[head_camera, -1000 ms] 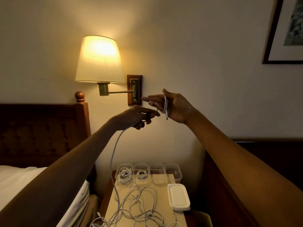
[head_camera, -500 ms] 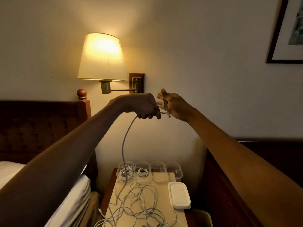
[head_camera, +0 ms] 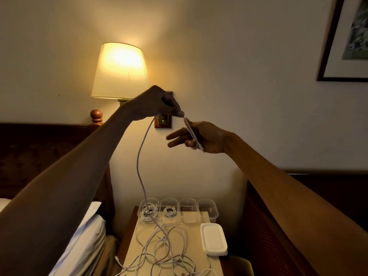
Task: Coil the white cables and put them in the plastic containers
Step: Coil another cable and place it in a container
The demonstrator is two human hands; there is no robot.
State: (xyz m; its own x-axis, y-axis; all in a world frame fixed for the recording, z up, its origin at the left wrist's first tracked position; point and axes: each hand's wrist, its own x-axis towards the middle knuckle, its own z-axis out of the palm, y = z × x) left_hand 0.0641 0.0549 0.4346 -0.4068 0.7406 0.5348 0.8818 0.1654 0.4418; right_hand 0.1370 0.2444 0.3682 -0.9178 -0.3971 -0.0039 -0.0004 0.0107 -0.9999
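Observation:
Both hands are raised in front of the wall with one white cable [head_camera: 141, 160] between them. My left hand [head_camera: 154, 103] pinches it up high, just above and left of my right hand [head_camera: 201, 137], which has a few loops wound around its spread fingers. The cable's free length hangs down to a tangle of white cables [head_camera: 165, 248] on the nightstand. Several clear plastic containers [head_camera: 188, 210] stand in a row at the nightstand's back edge. The two on the left each hold a coiled cable [head_camera: 169, 211]; the others look empty.
A stack of white lids [head_camera: 214, 239] lies on the right of the nightstand [head_camera: 214, 263]. A lit wall lamp [head_camera: 120, 70] hangs just left of my hands. A bed with a dark headboard [head_camera: 43, 144] is on the left; dark wooden furniture [head_camera: 264, 226] is on the right.
My left hand has risen above my right, carrying the cable up and over the right fingers. My right hand has dropped slightly and spread its fingers.

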